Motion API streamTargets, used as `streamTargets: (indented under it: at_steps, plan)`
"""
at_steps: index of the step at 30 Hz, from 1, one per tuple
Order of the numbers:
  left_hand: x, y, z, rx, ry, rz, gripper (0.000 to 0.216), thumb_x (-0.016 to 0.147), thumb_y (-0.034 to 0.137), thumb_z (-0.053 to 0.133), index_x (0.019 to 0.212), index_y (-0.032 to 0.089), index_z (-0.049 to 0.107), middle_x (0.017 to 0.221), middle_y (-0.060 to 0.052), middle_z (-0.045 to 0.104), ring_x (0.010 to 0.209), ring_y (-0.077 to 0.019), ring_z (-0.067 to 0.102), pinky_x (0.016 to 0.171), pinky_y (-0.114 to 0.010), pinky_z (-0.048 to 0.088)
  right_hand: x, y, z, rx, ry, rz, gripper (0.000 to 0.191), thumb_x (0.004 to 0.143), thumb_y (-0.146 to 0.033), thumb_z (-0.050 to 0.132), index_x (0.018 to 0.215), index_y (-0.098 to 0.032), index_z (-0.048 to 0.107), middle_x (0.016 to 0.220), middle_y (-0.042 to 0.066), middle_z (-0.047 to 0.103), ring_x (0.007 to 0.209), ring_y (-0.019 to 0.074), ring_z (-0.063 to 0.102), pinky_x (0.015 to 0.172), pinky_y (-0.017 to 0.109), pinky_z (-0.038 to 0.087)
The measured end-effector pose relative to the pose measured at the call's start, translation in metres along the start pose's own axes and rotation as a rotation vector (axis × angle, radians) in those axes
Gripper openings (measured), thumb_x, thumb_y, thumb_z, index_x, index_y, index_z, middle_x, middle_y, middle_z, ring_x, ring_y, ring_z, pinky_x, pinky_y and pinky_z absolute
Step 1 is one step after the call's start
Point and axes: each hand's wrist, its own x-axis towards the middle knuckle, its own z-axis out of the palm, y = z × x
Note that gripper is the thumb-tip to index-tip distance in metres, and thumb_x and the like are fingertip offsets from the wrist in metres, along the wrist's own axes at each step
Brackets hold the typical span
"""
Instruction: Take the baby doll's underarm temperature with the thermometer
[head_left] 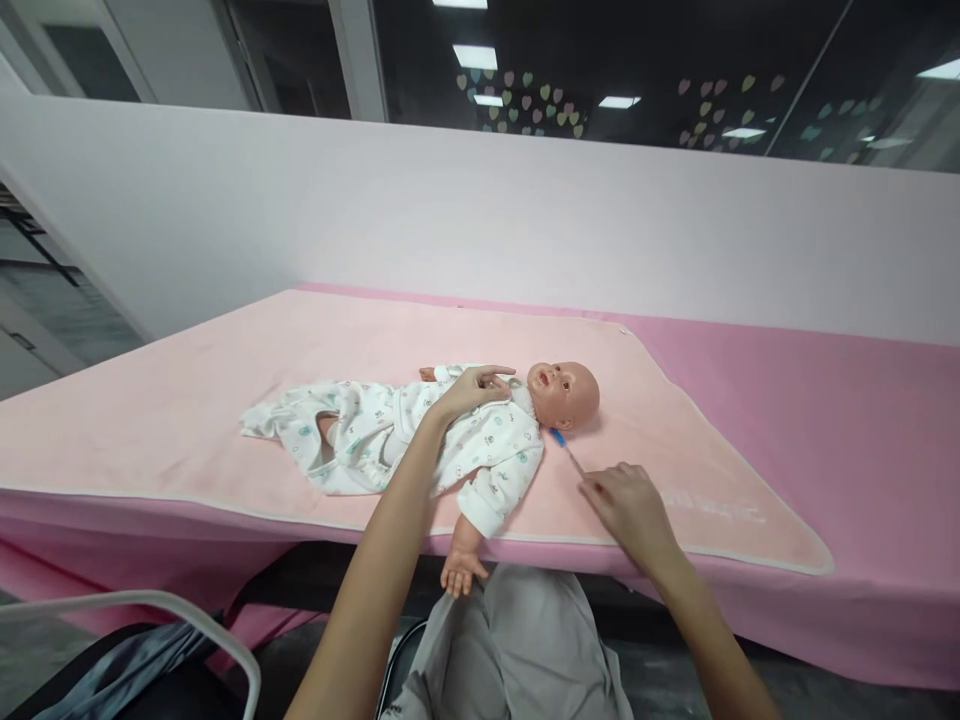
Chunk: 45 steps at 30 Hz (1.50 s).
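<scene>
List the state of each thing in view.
doll: on its back, dressed, one arm past the table edge.
left hand: resting on the doll's chest.
right hand: pinching the thin stick.
thin stick: blue tip near the doll's neck.
towel: spread flat under the doll.

One baby doll (pixel 480 425); one thin blue-tipped stick (pixel 568 455); one peach mat (pixel 225 390); one pink cover (pixel 862 430); one left hand (pixel 472 388) and one right hand (pixel 631 508), so two hands; one white rail (pixel 150 603).

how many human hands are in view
2: the left hand rests on the chest of the doll; the right hand pinches a thin blue-tipped stick near its neck. No others show.
</scene>
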Motion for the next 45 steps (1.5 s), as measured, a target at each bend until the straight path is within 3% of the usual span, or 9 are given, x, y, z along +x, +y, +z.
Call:
streamTargets:
  at_steps: [2,7,10,15,23,29,37,42,45]
  plan:
    - [-0.001,0.001,-0.001,-0.079,0.032,-0.011,0.056,0.062,0.031,0.073,0.115,0.017,0.060,0.080,-0.006,0.065,0.071,-0.0153,0.058,0.060,-0.024,0.043,0.032,-0.007,0.002,-0.047,-0.138,-0.059,0.028,0.084,-0.039,0.052,0.066,-0.020,0.062,0.063,0.005,0.061,0.067,0.0198,0.055,0.063,0.032,0.038]
    - [-0.004,0.001,-0.005,-0.221,0.123,0.002,0.053,0.062,0.030,0.074,0.112,0.016,0.060,0.078,-0.004,0.064,0.070,-0.0127,0.057,0.068,-0.025,0.045,0.113,-0.046,0.028,0.103,-0.166,0.025,0.026,0.091,-0.030,0.040,0.087,-0.021,0.063,0.081,0.005,0.066,0.076,0.0171,0.059,0.062,0.026,0.038]
    - [-0.005,0.000,-0.005,-0.272,0.175,-0.021,0.049,0.060,0.030,0.076,0.105,0.016,0.064,0.078,-0.003,0.064,0.065,-0.0108,0.056,0.065,-0.025,0.045,0.133,-0.061,0.054,0.137,-0.175,0.040,0.019,0.086,-0.024,0.043,0.093,-0.018,0.061,0.089,0.007,0.065,0.079,0.0187,0.060,0.063,0.026,0.041]
    - [-0.006,-0.002,-0.005,-0.289,0.188,-0.039,0.047,0.060,0.031,0.077,0.104,0.016,0.066,0.084,-0.006,0.066,0.067,-0.0117,0.058,0.066,-0.025,0.046,0.122,-0.061,0.081,0.371,0.037,0.046,0.025,0.079,-0.013,0.042,0.097,-0.017,0.060,0.089,0.006,0.063,0.083,0.0174,0.058,0.071,0.026,0.045]
    - [-0.008,0.000,-0.005,-0.129,0.073,-0.020,0.043,0.063,0.036,0.075,0.099,0.012,0.068,0.092,-0.011,0.070,0.078,-0.0182,0.064,0.074,-0.030,0.050,0.111,-0.061,0.093,0.717,0.405,0.189,0.020,0.081,-0.014,0.044,0.086,-0.018,0.063,0.078,0.002,0.061,0.057,0.0100,0.051,0.057,0.023,0.045]
    - [-0.008,0.000,-0.001,-0.024,0.034,0.020,0.038,0.065,0.036,0.073,0.092,0.010,0.070,0.090,-0.012,0.070,0.087,-0.0235,0.064,0.081,-0.033,0.050,0.114,-0.058,0.095,0.671,0.351,0.173,0.018,0.086,-0.021,0.048,0.091,-0.017,0.064,0.078,0.003,0.063,0.063,0.0120,0.055,0.064,0.025,0.047]
    - [-0.007,-0.001,-0.004,-0.102,0.085,-0.017,0.051,0.062,0.030,0.076,0.107,0.010,0.063,0.088,-0.011,0.070,0.080,-0.0191,0.065,0.075,-0.029,0.051,0.115,-0.055,0.098,0.651,0.309,0.182,0.018,0.085,-0.025,0.052,0.096,-0.017,0.063,0.079,0.003,0.063,0.065,0.0137,0.056,0.067,0.027,0.048]
    - [-0.008,0.002,-0.004,-0.028,0.039,-0.061,0.042,0.068,0.033,0.071,0.103,0.010,0.065,0.083,-0.011,0.071,0.077,-0.0185,0.066,0.069,-0.026,0.051,0.114,-0.055,0.098,0.662,0.297,0.172,0.018,0.087,-0.024,0.048,0.091,-0.018,0.064,0.078,0.004,0.062,0.067,0.0145,0.057,0.067,0.028,0.048]
    - [-0.008,0.002,-0.005,-0.042,-0.023,-0.061,0.046,0.061,0.028,0.077,0.101,0.010,0.066,0.089,-0.011,0.070,0.081,-0.0192,0.066,0.074,-0.028,0.051,0.114,-0.055,0.097,0.662,0.305,0.180,0.017,0.086,-0.022,0.048,0.091,-0.018,0.063,0.079,0.004,0.062,0.068,0.0148,0.057,0.067,0.028,0.049]
